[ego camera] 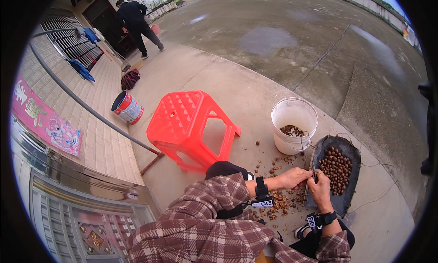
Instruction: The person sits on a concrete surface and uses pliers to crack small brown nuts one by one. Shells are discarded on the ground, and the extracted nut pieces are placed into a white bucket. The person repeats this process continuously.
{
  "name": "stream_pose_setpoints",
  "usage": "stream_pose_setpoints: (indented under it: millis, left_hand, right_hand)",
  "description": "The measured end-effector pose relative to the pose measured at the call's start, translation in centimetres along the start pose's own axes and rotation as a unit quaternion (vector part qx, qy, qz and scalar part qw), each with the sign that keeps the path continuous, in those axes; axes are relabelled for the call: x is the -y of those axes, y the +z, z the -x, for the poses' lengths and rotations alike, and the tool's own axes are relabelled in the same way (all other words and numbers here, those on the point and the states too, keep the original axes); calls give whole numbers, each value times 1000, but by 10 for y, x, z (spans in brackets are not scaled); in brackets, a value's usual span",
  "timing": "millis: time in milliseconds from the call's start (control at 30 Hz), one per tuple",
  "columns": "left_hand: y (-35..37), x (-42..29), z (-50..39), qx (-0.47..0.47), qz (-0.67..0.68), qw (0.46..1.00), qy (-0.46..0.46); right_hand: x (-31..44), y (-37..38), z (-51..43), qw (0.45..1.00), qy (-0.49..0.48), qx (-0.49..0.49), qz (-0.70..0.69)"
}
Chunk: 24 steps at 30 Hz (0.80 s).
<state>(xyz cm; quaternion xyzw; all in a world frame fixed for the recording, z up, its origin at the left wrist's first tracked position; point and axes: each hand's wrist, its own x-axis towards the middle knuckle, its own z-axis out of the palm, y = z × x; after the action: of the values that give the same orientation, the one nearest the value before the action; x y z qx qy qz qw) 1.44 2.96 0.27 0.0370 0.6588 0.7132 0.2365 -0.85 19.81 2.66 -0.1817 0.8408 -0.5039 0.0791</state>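
Observation:
My left hand (295, 178) and my right hand (320, 189) meet above the near edge of a dark dustpan-like scoop (354, 172). A thin metal tool (314, 170), perhaps a small knife, stands up between them, gripped in my right hand. My left fingertips press against it; whether they also pinch a nut is hidden. Round brown nuts (336, 169) fill much of the scoop. Beneath my hands, broken brown shells (282, 203) are scattered over the concrete. Just beyond stands a white plastic bucket (282, 140) with dark kernels or small nuts (291, 130) at its bottom.
A red plastic stool (178, 117) stands to the left. Loose wire (386, 165) trails from the scoop. Farther left are a paint pail (128, 107), a metal pole (92, 105) and a dark red bag (130, 79). A person (136, 23) in dark clothes bends near a doorway.

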Motion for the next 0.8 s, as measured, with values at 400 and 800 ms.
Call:
stream_pose_setpoints:
  millis: [400,800]
  left_hand:
    - [2,4,4,-23,111,991,-73]
    - [17,14,10,-31,-97,991,84]
  right_hand:
    - [-10,1,-3,978,71,80,-179]
    - [-11,6,0,975,97,85,-180]
